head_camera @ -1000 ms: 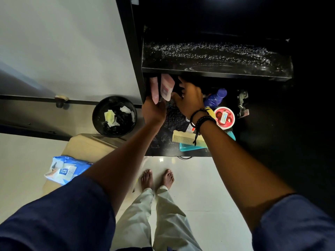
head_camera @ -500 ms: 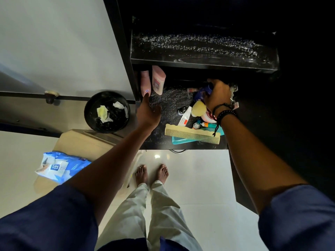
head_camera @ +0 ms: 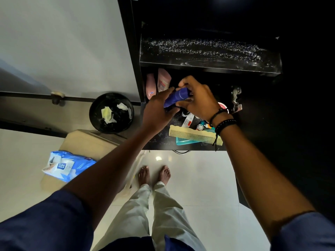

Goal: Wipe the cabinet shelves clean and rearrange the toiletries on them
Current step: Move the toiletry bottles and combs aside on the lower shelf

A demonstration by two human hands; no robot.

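A blue bottle (head_camera: pixel 176 98) is held over the lower shelf (head_camera: pixel 159 140) of the black cabinet, with both hands on it: my left hand (head_camera: pixel 156 111) at its lower end, my right hand (head_camera: pixel 199 98) around its top. Two pink bottles (head_camera: pixel 157 84) stand at the shelf's back left corner. A cream comb (head_camera: pixel 194 135) lies across a teal comb (head_camera: pixel 186 142) near the front edge, with a white tube (head_camera: pixel 188 120), a red-and-white round tin (head_camera: pixel 223 107) and small items behind. The upper shelf (head_camera: pixel 208 55) is bare and speckled with wet streaks.
A black bin (head_camera: pixel 111 113) with used wipes stands on the floor left of the cabinet. A blue pack of wipes (head_camera: pixel 67 164) lies on a tan stool (head_camera: pixel 87 142). A metal hinge (head_camera: pixel 235 98) sits on the cabinet's right side. My bare feet are on white tiles below.
My right hand lifted the blue bottle from the right of the shelf and brought it left. My left hand left the pink bottles and closed on the bottle's lower end.
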